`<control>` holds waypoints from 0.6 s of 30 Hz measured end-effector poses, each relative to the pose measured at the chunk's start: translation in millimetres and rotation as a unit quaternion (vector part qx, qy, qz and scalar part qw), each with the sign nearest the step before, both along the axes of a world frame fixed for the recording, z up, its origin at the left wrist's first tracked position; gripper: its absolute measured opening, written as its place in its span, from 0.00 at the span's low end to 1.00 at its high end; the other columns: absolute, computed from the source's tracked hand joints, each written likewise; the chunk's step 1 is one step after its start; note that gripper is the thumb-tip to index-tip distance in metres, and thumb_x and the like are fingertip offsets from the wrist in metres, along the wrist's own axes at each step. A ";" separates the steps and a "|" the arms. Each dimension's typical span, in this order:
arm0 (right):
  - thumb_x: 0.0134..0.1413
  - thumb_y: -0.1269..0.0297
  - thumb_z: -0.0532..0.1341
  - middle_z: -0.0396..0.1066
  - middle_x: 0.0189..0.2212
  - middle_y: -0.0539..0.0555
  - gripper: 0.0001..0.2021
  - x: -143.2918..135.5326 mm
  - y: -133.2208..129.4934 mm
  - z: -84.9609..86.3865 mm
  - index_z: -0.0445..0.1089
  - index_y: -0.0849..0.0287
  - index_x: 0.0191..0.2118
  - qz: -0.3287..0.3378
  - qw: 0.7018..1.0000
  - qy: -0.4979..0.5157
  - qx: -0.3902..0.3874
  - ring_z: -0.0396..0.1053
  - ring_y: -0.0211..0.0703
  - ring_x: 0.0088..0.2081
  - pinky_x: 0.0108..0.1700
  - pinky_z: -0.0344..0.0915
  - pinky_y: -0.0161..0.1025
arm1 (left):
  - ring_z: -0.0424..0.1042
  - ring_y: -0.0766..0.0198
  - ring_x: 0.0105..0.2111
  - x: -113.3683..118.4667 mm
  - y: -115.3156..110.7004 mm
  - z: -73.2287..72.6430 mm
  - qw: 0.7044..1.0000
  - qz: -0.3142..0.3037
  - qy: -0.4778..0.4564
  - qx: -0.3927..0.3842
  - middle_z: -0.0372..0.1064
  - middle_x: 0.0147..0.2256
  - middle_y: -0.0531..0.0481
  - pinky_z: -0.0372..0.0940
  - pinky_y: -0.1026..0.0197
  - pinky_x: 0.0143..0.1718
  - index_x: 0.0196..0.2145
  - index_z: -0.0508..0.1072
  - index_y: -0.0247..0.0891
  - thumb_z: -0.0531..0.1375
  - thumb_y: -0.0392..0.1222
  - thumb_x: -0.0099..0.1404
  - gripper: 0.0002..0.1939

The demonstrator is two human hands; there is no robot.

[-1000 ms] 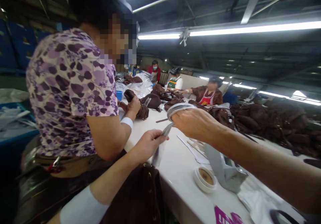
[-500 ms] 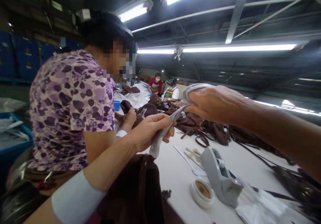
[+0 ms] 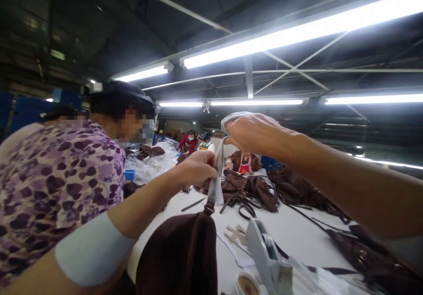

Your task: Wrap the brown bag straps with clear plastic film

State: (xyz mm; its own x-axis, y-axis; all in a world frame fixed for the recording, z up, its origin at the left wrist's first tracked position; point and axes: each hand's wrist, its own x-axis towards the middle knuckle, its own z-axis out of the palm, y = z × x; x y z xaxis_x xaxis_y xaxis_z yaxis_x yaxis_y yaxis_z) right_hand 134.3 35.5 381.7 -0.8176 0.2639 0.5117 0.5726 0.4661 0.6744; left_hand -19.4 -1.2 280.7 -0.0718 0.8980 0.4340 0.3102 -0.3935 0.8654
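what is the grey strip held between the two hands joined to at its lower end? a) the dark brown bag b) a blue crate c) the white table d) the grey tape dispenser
a: the grey strip, pinched by the left hand and looped over the right hand, runs down to the top of the dark brown fabric bag.

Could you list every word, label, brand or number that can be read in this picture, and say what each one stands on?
None can be read.
The grey tape dispenser shows no legible brand or label.
The brown bag and the grey strip held between the left hand and right hand bear no print.
The blue crates at far left are too dark and blurred to tell.
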 end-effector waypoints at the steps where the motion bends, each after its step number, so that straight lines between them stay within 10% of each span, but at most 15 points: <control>1: 0.62 0.61 0.57 0.77 0.33 0.64 0.12 1.4 0.2 0.4 0.73 0.65 0.40 -0.004 1.000 -0.002 0.002 0.75 0.56 0.37 0.31 0.63 0.42 | 0.66 0.69 0.20 2.3 -1.0 0.3 1.000 -0.014 -0.003 -0.013 0.67 0.21 0.55 0.59 0.68 0.22 0.25 0.68 0.34 0.57 0.23 0.46 0.09; 8: 0.65 0.55 0.55 0.76 0.34 0.62 0.16 16.2 14.3 9.3 0.72 0.63 0.40 -0.009 0.999 0.031 0.014 0.75 0.52 0.36 0.31 0.62 0.39 | 0.72 0.66 0.23 -9.9 -1.7 -2.0 0.953 -0.254 -0.164 -0.027 0.70 0.26 0.52 0.73 0.58 0.31 0.32 0.66 0.35 0.70 0.37 0.52 0.16; 18: 0.63 0.60 0.59 0.74 0.34 0.57 0.09 36.9 26.6 1.8 0.69 0.62 0.39 0.027 0.999 0.012 0.029 0.72 0.47 0.35 0.30 0.56 0.37 | 0.76 0.62 0.28 -16.6 -8.8 -30.1 0.966 -0.225 -0.126 -0.031 0.75 0.29 0.44 0.69 0.64 0.31 0.32 0.72 0.31 0.72 0.42 0.49 0.17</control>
State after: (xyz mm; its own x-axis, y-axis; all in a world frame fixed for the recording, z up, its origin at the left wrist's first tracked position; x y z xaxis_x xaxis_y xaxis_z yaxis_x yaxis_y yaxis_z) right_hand 171.2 62.1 383.5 -0.8176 0.1888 0.5439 0.5633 0.4579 0.6878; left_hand -36.0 -10.0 250.6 0.2354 0.8867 0.3980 -0.1043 -0.3841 0.9174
